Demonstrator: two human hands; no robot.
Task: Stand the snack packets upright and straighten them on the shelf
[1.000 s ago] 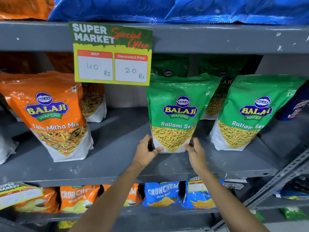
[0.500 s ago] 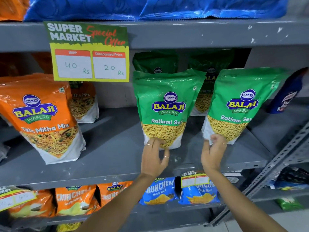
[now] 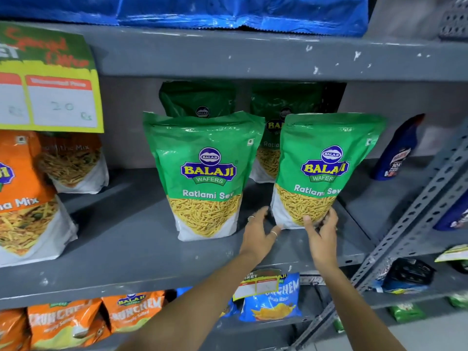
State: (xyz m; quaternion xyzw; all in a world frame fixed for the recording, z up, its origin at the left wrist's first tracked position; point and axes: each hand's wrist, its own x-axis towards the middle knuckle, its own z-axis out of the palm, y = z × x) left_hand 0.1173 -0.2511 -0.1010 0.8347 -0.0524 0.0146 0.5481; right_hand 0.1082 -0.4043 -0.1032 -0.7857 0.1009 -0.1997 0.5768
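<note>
Two green Ratlami Sev packets stand at the front of the grey middle shelf. The left green packet stands upright on its own. The right green packet stands almost upright, and both hands are at its base. My right hand grips its lower right corner, thumb on the front. My left hand touches its lower left corner with fingers spread. Two darker green packets stand behind them. An orange Tikha Mitha Mix packet leans at the far left, with another orange packet behind it.
A yellow-green price card hangs from the upper shelf edge. Blue bags lie on the top shelf. A dark blue pouch leans at the right by a slotted metal upright. Orange and blue Crunchem packets fill the lower shelf.
Both hands left the left green packet and went right to the base of the right green packet, which now stands straighter. The view has shifted right and closer.
</note>
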